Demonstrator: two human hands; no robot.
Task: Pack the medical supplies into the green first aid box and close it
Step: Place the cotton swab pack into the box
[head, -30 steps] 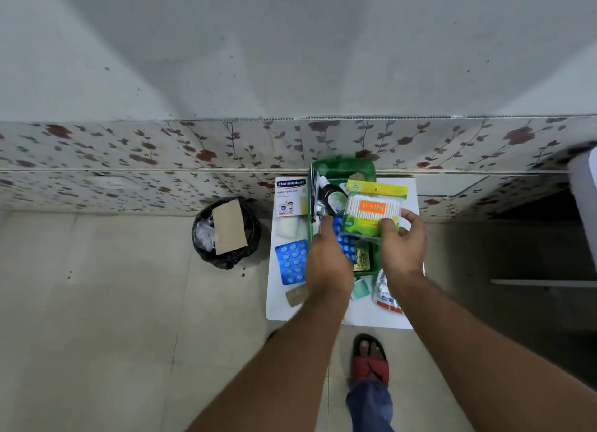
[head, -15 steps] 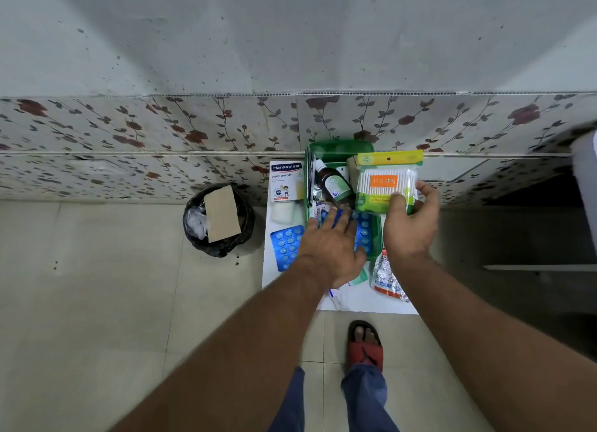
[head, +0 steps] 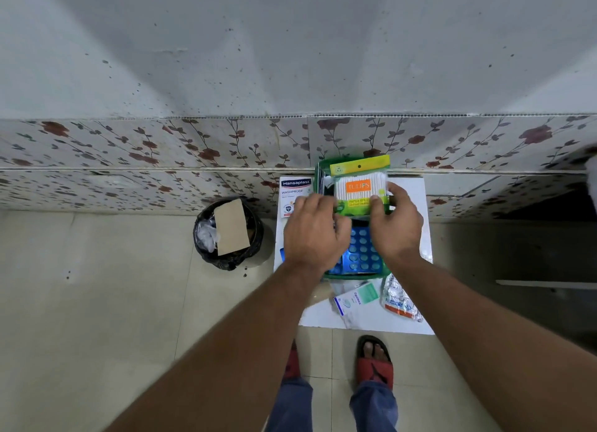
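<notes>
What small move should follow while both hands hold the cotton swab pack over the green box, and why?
Probably lower the cotton swab pack into the far end of the green box: both the left hand and the right hand hold it above the open box, beyond the blue blister pack.

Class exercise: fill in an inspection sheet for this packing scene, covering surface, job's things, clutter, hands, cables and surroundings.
Surface: white board on tiled floor.
Job's things: green first aid box open, blue blister pack inside; cotton swab pack held over it; Hansaplast box, sachet and foil strip outside.
Clutter: black bin bag with cardboard.
Hands: left hand and right hand grip the swab pack.
Cables: nothing seen.
Surroundings: floral wall tiles.
</notes>
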